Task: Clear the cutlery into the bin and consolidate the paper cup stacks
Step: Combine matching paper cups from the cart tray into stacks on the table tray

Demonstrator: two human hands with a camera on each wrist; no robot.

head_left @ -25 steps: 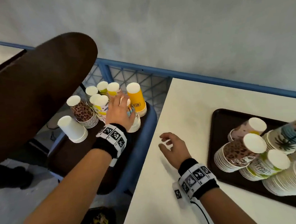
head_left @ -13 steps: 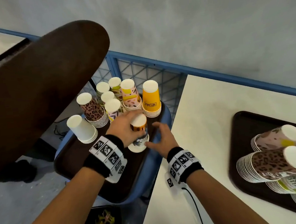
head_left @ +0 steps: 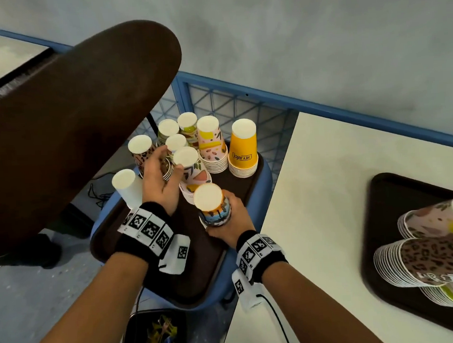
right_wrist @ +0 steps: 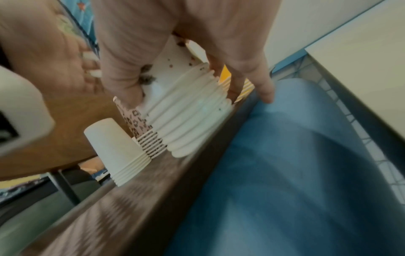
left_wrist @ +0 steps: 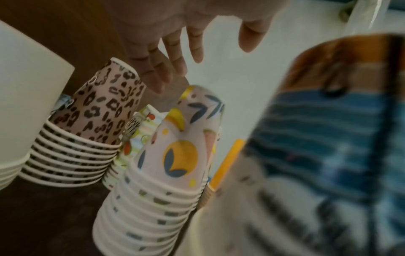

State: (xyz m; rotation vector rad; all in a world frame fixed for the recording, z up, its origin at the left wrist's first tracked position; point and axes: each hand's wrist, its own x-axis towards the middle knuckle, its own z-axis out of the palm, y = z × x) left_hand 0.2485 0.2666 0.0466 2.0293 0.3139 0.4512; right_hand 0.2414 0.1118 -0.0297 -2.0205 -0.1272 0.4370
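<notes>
Several upside-down paper cup stacks stand on a brown tray (head_left: 200,267) that lies on a blue chair (head_left: 264,184). My right hand (head_left: 225,222) grips the sunset-print stack (head_left: 213,212) near the tray's front edge; in the right wrist view its white rims (right_wrist: 192,112) show between my fingers. My left hand (head_left: 164,175) is open, fingers spread between the leopard stack (head_left: 141,150) and the floral stack (head_left: 193,173), holding nothing. In the left wrist view its fingers (left_wrist: 175,57) hover above the leopard stack (left_wrist: 103,110) and floral stack (left_wrist: 175,155). A black bin (head_left: 140,338) with coloured cutlery (head_left: 161,334) sits on the floor below.
A plain white stack (head_left: 127,183), a pink speckled stack (head_left: 211,145) and a yellow stack (head_left: 242,151) share the tray. A big dark brown round top (head_left: 69,128) overhangs the left. On the white table (head_left: 315,192) a second tray (head_left: 391,200) holds stacks lying on their sides (head_left: 419,259).
The sunset-print stack passed from my left hand to my right hand near the tray's front. My left hand let go and moved forward to the leopard and floral stacks.
</notes>
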